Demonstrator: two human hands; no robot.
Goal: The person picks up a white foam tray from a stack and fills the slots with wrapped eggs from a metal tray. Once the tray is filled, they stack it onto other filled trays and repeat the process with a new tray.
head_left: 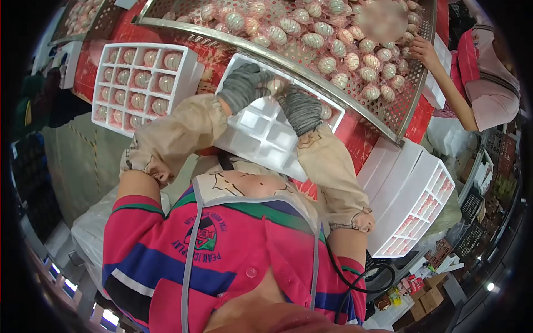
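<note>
A white foam tray (264, 133) with square compartments lies before me, tilted, its near compartments showing bare. My left hand (242, 86), in a grey glove, reaches over the tray's far side, fingers bent and closed against a plastic-wrapped egg (276, 86). My right hand (301, 111), gloved alike, points down into the far row beside that egg. Its fingers are curled together, and whatever they hold is hidden beneath them. Another wrapped egg (326, 111) sits in a compartment just right of my right hand.
A perforated metal tray (266, 51) heaped with wrapped eggs (323, 41) lies beyond. A filled foam tray (145, 83) is at left; stacked foam trays (405, 194) stand at right. Another person's hand (425, 54) reaches into the heap. The red table (208, 50) is underneath.
</note>
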